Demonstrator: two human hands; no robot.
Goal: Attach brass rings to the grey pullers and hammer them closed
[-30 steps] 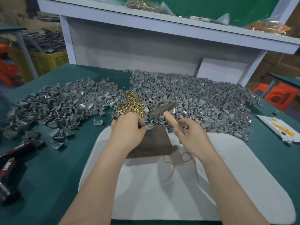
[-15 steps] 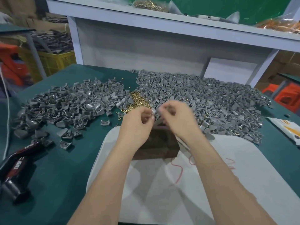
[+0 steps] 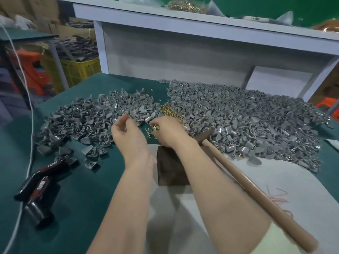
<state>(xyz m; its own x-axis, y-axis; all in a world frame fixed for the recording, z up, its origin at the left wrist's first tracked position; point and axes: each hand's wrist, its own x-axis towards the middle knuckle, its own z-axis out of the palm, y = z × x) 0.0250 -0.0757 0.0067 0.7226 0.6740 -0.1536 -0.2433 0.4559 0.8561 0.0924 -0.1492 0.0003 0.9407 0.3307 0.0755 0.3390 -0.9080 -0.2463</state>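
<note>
The left hand (image 3: 129, 133) at the grey pullers (image 3: 88, 118) and the right hand (image 3: 169, 131) in the brass rings (image 3: 169, 111) between the heaps both curl, on what I cannot tell, and the right forearm might jostle the hammer (image 3: 247, 182) just beside it.

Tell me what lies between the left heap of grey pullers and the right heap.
In the head view, a small pile of brass rings lies between the left heap and the right heap, with green table cover showing beyond it.
</note>
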